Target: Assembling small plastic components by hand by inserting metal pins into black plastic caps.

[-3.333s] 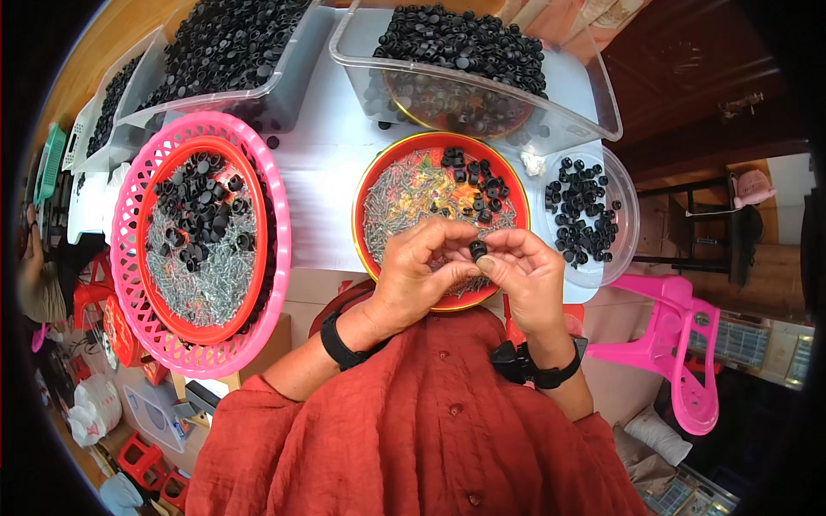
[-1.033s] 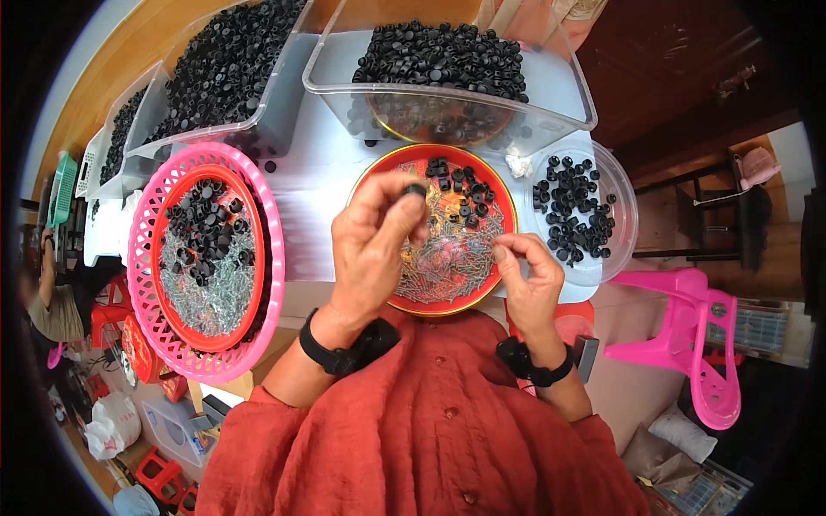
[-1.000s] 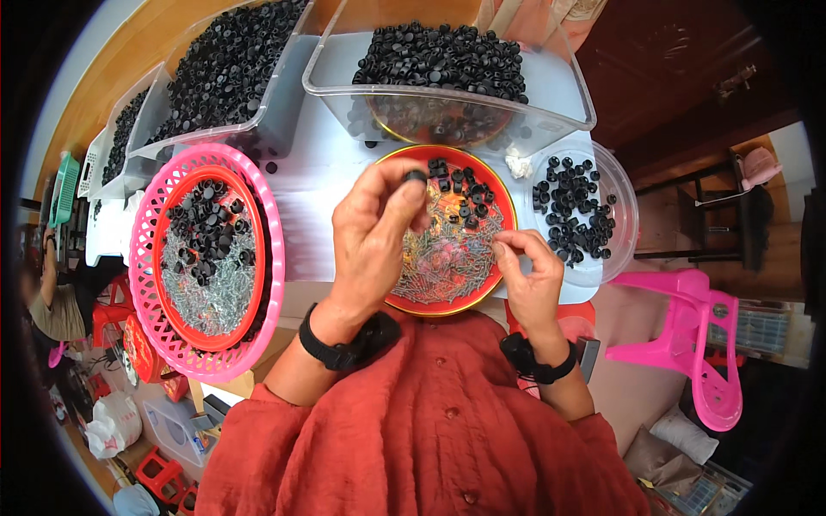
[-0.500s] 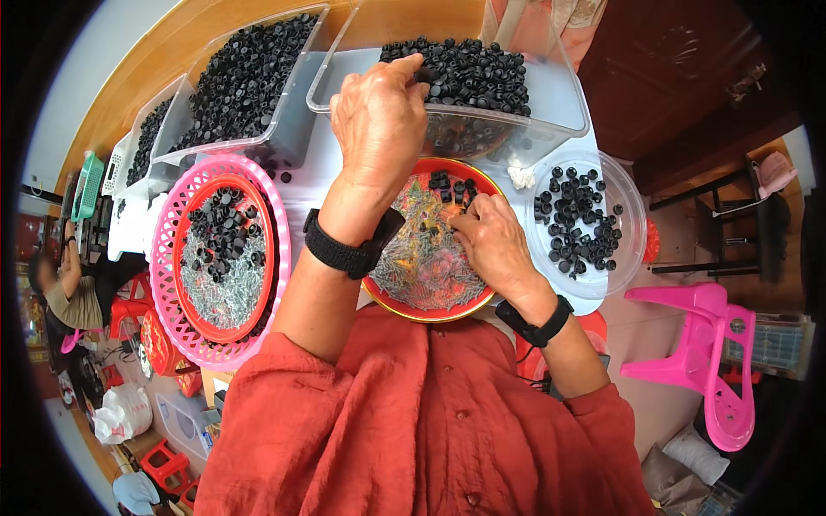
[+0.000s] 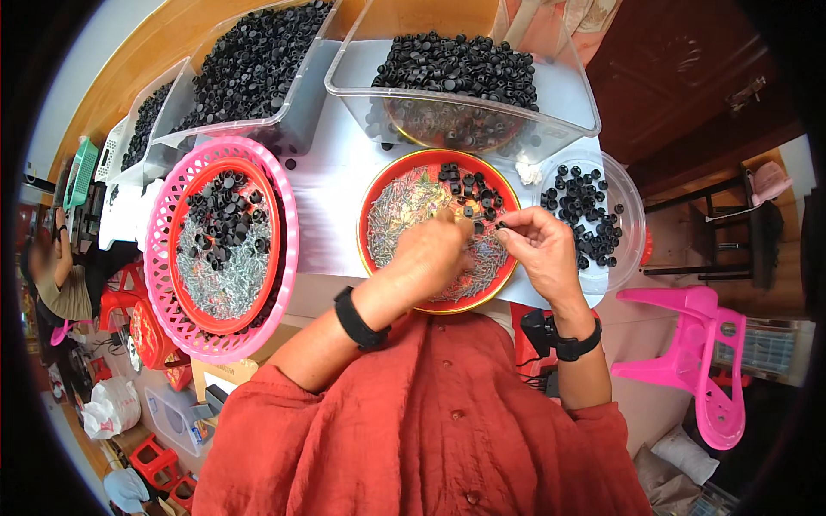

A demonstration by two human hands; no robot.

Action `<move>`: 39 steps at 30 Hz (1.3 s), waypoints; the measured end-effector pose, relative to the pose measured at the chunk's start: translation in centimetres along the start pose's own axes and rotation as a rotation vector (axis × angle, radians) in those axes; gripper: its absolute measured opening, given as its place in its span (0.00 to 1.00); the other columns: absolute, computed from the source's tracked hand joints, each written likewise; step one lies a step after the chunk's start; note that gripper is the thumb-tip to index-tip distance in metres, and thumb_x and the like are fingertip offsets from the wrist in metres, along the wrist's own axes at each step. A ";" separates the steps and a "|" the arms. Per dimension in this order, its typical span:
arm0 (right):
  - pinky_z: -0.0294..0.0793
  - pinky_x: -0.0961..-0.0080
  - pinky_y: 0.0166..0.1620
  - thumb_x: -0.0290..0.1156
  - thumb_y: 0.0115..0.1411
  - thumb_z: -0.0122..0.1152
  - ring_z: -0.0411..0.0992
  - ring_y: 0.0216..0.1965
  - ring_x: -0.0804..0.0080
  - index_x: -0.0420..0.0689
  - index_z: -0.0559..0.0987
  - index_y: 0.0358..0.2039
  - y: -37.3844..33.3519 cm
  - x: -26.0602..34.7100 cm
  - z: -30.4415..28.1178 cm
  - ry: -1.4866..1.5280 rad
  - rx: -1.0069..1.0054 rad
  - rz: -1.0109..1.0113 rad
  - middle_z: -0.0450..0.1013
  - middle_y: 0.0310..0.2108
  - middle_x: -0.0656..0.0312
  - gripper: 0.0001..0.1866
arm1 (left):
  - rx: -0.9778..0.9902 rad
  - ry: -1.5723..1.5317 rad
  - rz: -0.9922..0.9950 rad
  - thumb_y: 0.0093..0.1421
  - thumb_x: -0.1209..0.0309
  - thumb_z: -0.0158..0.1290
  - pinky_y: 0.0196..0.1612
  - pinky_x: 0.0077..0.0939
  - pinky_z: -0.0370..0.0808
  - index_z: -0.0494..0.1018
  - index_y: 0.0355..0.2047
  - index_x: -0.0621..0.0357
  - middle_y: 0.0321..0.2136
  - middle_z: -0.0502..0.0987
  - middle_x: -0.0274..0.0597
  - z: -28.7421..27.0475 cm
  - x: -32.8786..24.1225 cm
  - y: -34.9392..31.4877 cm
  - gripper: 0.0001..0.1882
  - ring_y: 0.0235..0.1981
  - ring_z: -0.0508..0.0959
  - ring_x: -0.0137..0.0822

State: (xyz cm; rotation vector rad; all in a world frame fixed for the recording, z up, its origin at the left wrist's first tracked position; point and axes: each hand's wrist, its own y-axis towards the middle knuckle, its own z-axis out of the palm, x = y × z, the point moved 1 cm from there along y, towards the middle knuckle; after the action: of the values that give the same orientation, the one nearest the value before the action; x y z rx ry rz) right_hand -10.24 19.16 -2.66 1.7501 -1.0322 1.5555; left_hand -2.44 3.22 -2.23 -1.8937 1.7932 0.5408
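Above a round red tray with a gold rim, my left hand is closed, its fingertips curled; what they hold, if anything, is hidden. Close by on the right, my right hand pinches a small black plastic cap between thumb and fingers over the tray's right edge. Grey metal screws cover much of the tray's floor. Loose black caps lie together in its far right part. A clear round dish beside my right hand holds more black caps.
Clear plastic bins heaped with black caps stand at the back. On the left, a pink openwork basket carries a red oval tray of screws and caps. A pink stool lies tipped at right. Another person is far left.
My left hand has come down from the back bin to the red tray. My right hand has moved right and lifted slightly, now showing a black cap in its pinch.
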 end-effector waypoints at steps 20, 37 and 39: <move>0.69 0.64 0.31 0.20 0.45 0.57 0.69 0.28 0.55 0.40 0.76 0.25 0.1 -0.3 3.0 -1.076 -0.060 -0.453 0.66 0.25 0.55 0.04 | -0.140 -0.099 0.038 0.45 0.80 0.51 0.34 0.41 0.71 0.72 0.30 0.63 0.28 0.74 0.53 1.8 1.0 2.5 0.09 0.33 0.75 0.51; 0.73 0.83 0.41 0.14 0.53 0.54 0.73 0.34 0.78 0.34 0.74 0.36 -2.2 0.1 1.6 0.353 0.006 0.011 0.74 0.32 0.60 0.09 | -0.119 -0.567 -0.165 0.48 0.77 0.58 0.30 0.25 0.72 0.73 0.32 0.63 0.27 0.76 0.39 -0.4 1.7 -0.9 0.09 0.29 0.76 0.30; 0.73 0.84 0.39 0.16 0.54 0.54 0.73 0.34 0.78 0.34 0.74 0.36 -2.4 0.1 1.4 0.283 -0.033 -0.030 0.74 0.33 0.59 0.08 | -0.178 -0.192 0.082 0.44 0.77 0.59 0.30 0.32 0.72 0.74 0.30 0.59 0.25 0.73 0.42 0.5 2.4 -1.1 0.10 0.28 0.75 0.39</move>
State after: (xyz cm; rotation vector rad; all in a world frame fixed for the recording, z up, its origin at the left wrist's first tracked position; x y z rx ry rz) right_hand -7.46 19.27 -2.58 1.4632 -0.8817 1.6976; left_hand -1.17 1.65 -3.97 -1.8166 1.7518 0.9073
